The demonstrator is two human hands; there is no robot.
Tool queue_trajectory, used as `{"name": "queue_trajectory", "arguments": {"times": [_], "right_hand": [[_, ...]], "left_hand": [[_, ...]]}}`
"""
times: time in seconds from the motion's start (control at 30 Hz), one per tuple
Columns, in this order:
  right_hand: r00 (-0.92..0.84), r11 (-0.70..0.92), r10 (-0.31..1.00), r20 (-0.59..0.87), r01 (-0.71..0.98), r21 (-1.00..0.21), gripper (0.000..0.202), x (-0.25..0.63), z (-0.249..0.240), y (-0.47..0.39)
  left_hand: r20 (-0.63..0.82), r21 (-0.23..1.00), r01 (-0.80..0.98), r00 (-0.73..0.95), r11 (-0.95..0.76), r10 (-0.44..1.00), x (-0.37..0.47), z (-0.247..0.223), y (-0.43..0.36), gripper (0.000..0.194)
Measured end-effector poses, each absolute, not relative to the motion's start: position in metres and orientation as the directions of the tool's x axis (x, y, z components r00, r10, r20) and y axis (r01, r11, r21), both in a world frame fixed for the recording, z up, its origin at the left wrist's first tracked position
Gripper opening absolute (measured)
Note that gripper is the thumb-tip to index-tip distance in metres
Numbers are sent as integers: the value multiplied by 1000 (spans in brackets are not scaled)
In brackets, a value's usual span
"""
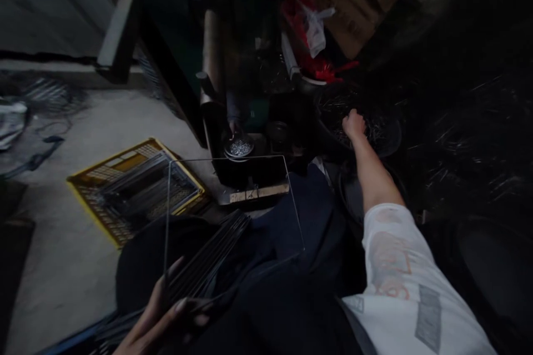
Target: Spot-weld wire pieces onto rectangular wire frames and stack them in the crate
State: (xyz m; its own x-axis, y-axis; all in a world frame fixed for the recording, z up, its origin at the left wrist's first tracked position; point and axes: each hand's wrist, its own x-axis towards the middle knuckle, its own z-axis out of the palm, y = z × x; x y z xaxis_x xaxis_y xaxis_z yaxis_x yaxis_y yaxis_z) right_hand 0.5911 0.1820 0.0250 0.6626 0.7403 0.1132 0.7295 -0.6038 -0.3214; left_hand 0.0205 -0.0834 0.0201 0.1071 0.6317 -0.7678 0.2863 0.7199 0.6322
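At the lower left, my left hand [166,310] is closed on a thin wire frame [228,158], whose bent outline rises above my lap. Under and beside that hand lies a bundle of dark rods [212,249] across my legs. My right arm stretches forward to a dark basin [393,136] holding thin metal pieces. There my right hand [354,125] is closed over the basin's contents; what its fingers hold, if anything, is too small and dark to make out.
A yellow crate [112,227] with wire frames stands on the floor at left. Ahead is a machine with a metal cylinder [213,55] and a bowl of small shiny pieces [239,148]. Cardboard [350,22] and a red bag [325,71] lie beyond the basin.
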Motion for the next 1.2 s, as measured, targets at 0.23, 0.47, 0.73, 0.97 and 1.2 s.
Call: {"name": "queue_trajectory", "arguments": {"times": [0.23, 0.47, 0.73, 0.97, 1.2], "right_hand": [[365, -341, 901, 234, 930, -137, 57, 579, 70, 142], [95, 6, 993, 71, 554, -832, 39, 422, 35, 82], [172, -441, 847, -503, -303, -845, 21, 311, -77, 103], [221, -313, 854, -470, -503, -806, 12, 272, -84, 133], [257, -275, 851, -457, -524, -806, 18, 254, -92, 146]], "left_hand": [[-682, 696, -42, 271, 717, 679, 34, 12, -78, 91], [-572, 717, -221, 353, 661, 740, 57, -16, -81, 93], [-536, 683, -324, 387, 655, 750, 70, -32, -110, 90], [-566, 646, -369, 357, 669, 743, 62, -40, -119, 96], [-558, 646, -392, 343, 655, 756, 58, -39, -114, 98]]}}
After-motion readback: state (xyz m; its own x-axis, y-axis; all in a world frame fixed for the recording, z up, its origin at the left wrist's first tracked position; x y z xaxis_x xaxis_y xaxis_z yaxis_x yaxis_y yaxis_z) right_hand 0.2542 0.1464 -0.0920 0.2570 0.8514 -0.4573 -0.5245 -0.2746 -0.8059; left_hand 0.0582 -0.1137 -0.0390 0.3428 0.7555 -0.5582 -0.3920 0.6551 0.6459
